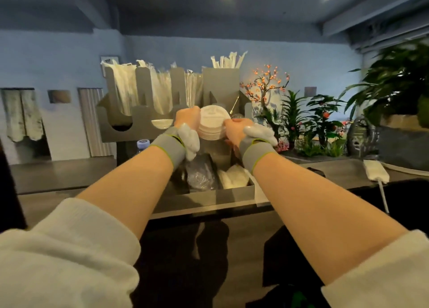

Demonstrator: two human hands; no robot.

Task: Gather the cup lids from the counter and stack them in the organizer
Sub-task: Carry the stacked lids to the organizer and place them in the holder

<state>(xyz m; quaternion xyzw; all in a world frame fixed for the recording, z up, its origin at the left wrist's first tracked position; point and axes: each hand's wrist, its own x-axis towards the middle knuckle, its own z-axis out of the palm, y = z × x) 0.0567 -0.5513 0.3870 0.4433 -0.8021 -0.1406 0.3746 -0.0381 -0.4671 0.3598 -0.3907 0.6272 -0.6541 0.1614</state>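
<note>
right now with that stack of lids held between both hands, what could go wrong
The stack of lids is only squeezed at its sides by the left hand and right hand, so it could fan out and spill into the tray below. It could also catch on the organizer slot edges going in.

Both forearms bare. White fleecy sleeves [69, 249] pushed up near the elbows. Grey wristbands [168, 148] with yellow-green edging on each wrist. Pale translucent pieces [190, 138] sit at the back of each hand, detail blurred.
</note>
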